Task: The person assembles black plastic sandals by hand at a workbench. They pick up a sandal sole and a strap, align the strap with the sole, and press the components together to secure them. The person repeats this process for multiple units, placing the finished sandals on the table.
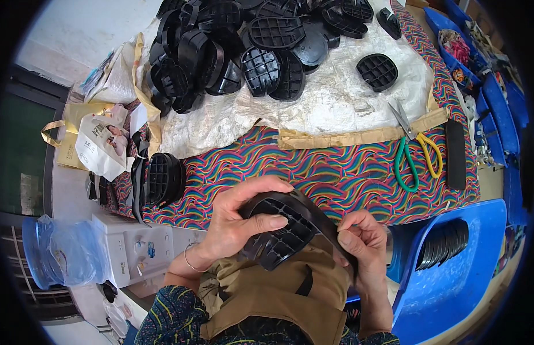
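Observation:
My left hand (238, 215) grips a black sole piece (287, 225) with a raised grid on its face, thumb pressed on the grid and fingers behind it. Along the piece's far edge runs a smooth black strip (316, 213). Its right-hand end is pinched between the thumb and fingers of my right hand (359, 244). Both hands hold the work above my lap, over a brown apron (267, 287). Whether the strip is fastened to the sole piece, I cannot tell.
A heap of black grid-faced sole pieces (275, 31) lies on a white sheet (330, 103) over a patterned cloth (250, 167). Scissors (409, 135) and a dark bar (455, 155) lie right. A stack of pieces (163, 179) stands left. A blue tub (451, 299) is at lower right.

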`<state>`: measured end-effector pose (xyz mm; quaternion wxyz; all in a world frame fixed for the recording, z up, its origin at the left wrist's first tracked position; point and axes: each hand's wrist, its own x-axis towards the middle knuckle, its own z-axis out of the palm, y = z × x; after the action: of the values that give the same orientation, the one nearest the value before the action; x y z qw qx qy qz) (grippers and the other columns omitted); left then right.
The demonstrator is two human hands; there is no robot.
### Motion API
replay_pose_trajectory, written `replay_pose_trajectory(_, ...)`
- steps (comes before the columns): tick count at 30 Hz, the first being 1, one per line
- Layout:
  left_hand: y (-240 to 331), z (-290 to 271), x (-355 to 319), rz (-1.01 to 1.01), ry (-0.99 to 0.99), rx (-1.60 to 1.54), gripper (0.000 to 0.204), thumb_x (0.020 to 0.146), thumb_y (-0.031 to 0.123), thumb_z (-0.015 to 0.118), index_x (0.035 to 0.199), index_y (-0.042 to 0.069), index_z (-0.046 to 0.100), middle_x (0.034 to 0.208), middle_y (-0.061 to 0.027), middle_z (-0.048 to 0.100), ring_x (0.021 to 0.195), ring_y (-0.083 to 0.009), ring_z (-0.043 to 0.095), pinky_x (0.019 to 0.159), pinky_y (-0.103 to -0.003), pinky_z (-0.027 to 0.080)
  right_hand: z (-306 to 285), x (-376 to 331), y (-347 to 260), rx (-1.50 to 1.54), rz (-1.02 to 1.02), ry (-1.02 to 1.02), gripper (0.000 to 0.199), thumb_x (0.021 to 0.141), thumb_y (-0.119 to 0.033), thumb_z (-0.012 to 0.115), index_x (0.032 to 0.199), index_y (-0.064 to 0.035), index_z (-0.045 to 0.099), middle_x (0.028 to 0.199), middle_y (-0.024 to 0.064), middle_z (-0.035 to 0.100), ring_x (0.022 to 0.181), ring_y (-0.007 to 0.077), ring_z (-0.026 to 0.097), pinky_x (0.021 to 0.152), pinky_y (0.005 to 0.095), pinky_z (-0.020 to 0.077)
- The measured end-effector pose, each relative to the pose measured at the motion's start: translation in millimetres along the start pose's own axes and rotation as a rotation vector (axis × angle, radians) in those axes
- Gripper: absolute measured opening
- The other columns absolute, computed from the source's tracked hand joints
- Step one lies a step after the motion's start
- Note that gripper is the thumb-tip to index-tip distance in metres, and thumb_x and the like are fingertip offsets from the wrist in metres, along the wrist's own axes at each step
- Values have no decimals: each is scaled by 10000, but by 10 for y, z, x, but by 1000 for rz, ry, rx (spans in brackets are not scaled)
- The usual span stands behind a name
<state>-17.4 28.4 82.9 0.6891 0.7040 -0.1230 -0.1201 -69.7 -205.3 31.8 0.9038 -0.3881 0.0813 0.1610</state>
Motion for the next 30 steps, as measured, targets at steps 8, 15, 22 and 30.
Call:
replay_pose_trajectory(8, -88, 231, -5, -137, 182, -243, 470, 806, -12, 736, 1246, 3, 570, 1115, -86, 653, 1016, -143, 631, 900, -280, 497, 197, -57, 396, 99, -171, 129, 167, 940, -65, 613, 1052, -38, 492, 797, -21, 509, 692, 25, 452, 632, 181, 362)
replay_pose_trajectory(15, -156, 345, 34, -180, 253, -329, 458, 825, 6, 715, 1254, 9, 555, 1087, -70, 655, 998, -132, 629, 889, -274, 497, 198, 79, 661, 4, -363, 221, 143, 991, -159, 557, 1030, -48, 476, 914, 31, 598, 720, 57, 559, 630, 192, 452)
replay_pose_trajectory(22, -245, 448, 127, 47, 239, -122, 466, 833, -11, 693, 1269, 17, 530, 1125, -89, 635, 999, -145, 625, 882, -279, 497, 238, 276, 582, 156, -370, 211, 206, 976, -191, 597, 1071, -31, 509, 1068, 77, 629, 971, 118, 618, 854, 288, 516)
replay_pose_trajectory(30, -282, 576, 259, 210, 244, 9, 382, 886, -37, 614, 1260, 1, 546, 1191, -105, 615, 1086, -175, 616, 923, -291, 489, -7, 269, 547, -229, -456, 250, 230, 987, -172, 566, 1152, -13, 542, 1089, 62, 617, 978, 99, 589, 868, 256, 474)
